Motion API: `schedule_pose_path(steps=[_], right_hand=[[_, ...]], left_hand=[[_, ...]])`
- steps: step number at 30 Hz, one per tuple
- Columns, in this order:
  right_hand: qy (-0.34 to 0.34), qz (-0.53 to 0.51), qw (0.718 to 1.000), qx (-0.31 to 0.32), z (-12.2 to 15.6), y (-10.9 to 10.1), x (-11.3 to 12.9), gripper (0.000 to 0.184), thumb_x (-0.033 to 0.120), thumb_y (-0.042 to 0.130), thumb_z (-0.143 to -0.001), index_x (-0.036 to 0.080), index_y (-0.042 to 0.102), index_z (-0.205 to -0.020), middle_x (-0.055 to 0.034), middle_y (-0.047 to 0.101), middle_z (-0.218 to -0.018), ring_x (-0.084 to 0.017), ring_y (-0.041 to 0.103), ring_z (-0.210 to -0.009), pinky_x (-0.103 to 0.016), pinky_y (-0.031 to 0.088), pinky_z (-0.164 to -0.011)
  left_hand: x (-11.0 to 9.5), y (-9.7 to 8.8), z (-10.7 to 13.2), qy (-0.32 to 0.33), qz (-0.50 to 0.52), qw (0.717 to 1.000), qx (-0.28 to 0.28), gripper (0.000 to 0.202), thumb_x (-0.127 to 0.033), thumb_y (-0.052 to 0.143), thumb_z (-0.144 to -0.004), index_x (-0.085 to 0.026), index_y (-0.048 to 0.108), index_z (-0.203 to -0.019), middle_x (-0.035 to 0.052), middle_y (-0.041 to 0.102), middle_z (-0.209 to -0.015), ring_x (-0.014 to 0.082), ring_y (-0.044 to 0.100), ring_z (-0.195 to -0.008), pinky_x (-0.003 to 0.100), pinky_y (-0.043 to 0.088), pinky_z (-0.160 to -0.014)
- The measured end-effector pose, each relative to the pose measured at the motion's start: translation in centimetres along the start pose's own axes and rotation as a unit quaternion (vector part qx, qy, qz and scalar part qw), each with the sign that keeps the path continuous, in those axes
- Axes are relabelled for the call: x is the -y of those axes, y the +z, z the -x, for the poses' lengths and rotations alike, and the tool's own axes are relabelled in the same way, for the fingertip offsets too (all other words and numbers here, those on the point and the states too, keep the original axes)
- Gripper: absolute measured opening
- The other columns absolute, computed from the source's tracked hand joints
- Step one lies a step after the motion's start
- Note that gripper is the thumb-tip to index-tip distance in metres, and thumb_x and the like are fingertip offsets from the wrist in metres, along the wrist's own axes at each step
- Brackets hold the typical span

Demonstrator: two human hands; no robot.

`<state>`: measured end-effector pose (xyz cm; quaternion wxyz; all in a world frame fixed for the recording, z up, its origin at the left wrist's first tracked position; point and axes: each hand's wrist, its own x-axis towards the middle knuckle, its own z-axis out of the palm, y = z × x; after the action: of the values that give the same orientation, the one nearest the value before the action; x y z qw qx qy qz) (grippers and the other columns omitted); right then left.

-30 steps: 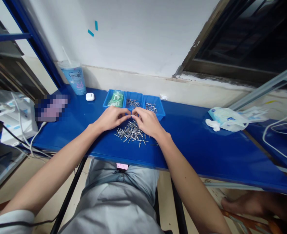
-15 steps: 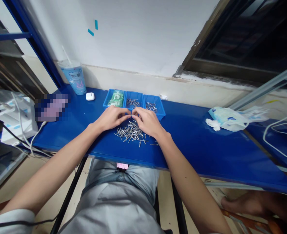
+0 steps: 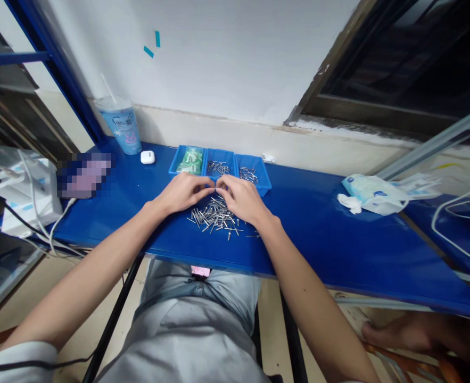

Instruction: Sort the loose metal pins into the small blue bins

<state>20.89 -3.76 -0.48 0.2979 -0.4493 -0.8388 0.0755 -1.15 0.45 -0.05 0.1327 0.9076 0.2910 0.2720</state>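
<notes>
A small silver rivet (image 3: 217,188) appears pinched between the fingers (image 3: 203,184) of the left hand (image 3: 181,192) and right hand (image 3: 242,201). Good control is given by this fingertip grip, held just above the loose rivets (image 3: 214,217) on the blue tabletop (image 3: 298,239), near the divided blue tray (image 3: 219,151).

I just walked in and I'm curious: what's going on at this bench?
A person seated at a blue table has their left hand and right hand together, with the fingertips meeting at a small silver piece. Just below lies a loose pile of metal rivets. Beyond the hands sits a blue three-compartment tray, holding green items on the left and smaller batches of rivets in the other two compartments.
</notes>
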Motion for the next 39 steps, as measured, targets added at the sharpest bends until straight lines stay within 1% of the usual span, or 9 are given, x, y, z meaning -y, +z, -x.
schedule_pose_path(steps=[13,25,35,39], right_hand=[[0.002,0.002,1.000,0.004,-0.02,-0.02,0.05,0.008,0.023,0.051,-0.102,0.024,0.059,-0.099,-0.0037,0.068,-0.095,-0.020,0.059,-0.081,-0.034,0.041,-0.076],[-0.001,0.002,1.000,0.003,0.00,-0.02,0.01,0.009,0.023,0.050,-0.102,0.023,0.058,-0.099,-0.0035,0.068,-0.095,-0.020,0.060,-0.082,-0.033,0.040,-0.076],[-0.004,0.003,1.000,0.000,0.00,0.07,-0.05,0.008,0.022,0.052,-0.102,0.023,0.058,-0.099,-0.0033,0.068,-0.095,-0.019,0.060,-0.082,-0.033,0.040,-0.075],[-0.004,0.005,1.000,-0.007,-0.08,-0.09,-0.01,0.014,0.025,0.048,-0.105,0.023,0.060,-0.098,-0.0045,0.070,-0.096,-0.020,0.061,-0.084,-0.033,0.041,-0.077]], left_hand=[[-0.01,-0.04,0.01,-0.006,0.003,1.000,0.004,0.026,-0.036,0.058,-0.102,-0.018,0.077,-0.104,0.0019,0.070,-0.071,0.0142,0.056,-0.059,0.027,0.037,-0.063],[0.07,-0.02,0.03,-0.003,0.000,1.000,0.005,0.027,-0.037,0.057,-0.102,-0.017,0.075,-0.101,0.0002,0.067,-0.068,0.0127,0.052,-0.056,0.026,0.035,-0.060],[0.15,0.07,0.02,0.003,-0.004,1.000,-0.001,0.026,-0.036,0.058,-0.103,-0.017,0.076,-0.101,-0.0003,0.067,-0.068,0.0118,0.051,-0.055,0.026,0.035,-0.060],[0.10,-0.01,0.05,0.005,0.000,1.000,-0.009,0.027,-0.037,0.058,-0.103,-0.017,0.076,-0.101,-0.0005,0.066,-0.067,0.0116,0.051,-0.055,0.026,0.035,-0.059]])
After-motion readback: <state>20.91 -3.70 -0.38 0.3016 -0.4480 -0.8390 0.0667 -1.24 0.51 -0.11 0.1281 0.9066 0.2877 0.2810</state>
